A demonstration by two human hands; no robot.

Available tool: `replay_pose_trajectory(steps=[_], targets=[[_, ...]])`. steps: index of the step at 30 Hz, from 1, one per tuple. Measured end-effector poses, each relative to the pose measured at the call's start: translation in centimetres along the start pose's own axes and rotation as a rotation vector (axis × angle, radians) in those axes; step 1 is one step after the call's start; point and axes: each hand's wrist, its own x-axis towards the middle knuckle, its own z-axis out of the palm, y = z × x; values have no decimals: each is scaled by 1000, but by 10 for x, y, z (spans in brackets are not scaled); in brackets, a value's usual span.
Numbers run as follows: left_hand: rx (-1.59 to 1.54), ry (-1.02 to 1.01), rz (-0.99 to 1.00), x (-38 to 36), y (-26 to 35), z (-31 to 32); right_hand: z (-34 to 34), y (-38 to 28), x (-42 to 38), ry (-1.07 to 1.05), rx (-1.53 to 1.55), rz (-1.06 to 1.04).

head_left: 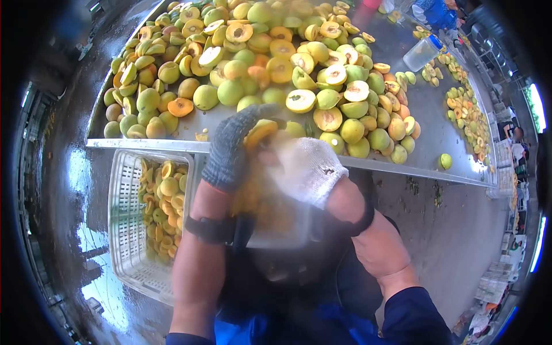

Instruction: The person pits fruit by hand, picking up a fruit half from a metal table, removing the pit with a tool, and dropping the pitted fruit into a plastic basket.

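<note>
My left hand (229,146), in a grey knit glove, is closed round a yellow fruit piece (260,132) at the table's front edge. Close beside it on the right, my right hand (305,169) wears a white glove; its fingers are blurred, and what they hold, if anything, cannot be made out. Just beyond both hands lies a big heap of green and orange fruit (232,92), some whole and some halved, on the metal table (422,123).
A white plastic crate (127,230) with fruit halves stands below the table at the left. A clear jar with a blue lid (421,53) lies at the back right. More fruit halves (468,123) line the right edge. A person in blue (440,12) is at the far end.
</note>
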Motion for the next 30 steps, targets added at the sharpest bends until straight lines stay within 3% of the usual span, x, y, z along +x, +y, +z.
replay_pose_trajectory(steps=[1,3,4,7,9,11,13,14,17,20,24,25,27,28,30], targets=[[-454,106,-272,1,18,13,-4,2,1,0,36,23],[-548,135,-305,3,17,16,-11,-2,1,-22,88,24],[-189,65,-69,-1,1,11,-17,-8,-1,-47,103,4],[307,15,229,-4,-11,3,-11,-13,2,-141,73,14],[355,-91,378,4,-20,2,-22,-16,-3,-227,-117,-3],[345,-129,240,2,-15,2,-19,-13,-5,-216,-129,-38],[343,-91,302,0,-4,-3,-14,-20,-6,-250,-129,6],[307,-91,257,-1,-6,-3,-12,-24,-10,-126,-74,-3],[320,-60,276,-2,0,2,-9,-17,-12,-45,132,-52],[267,-74,347,-4,-2,1,-10,-12,-11,-147,319,66],[-235,43,-40,-13,2,15,-17,-19,-11,-155,608,133],[-317,47,-111,-14,6,15,-15,-20,-12,-137,431,87],[-231,10,-67,-13,8,13,-9,-24,-15,-95,77,-1],[-62,-32,46,-11,6,10,-14,-30,-17,-114,-20,-22],[107,-63,205,-9,-2,8,-15,-28,-16,-191,43,58]])
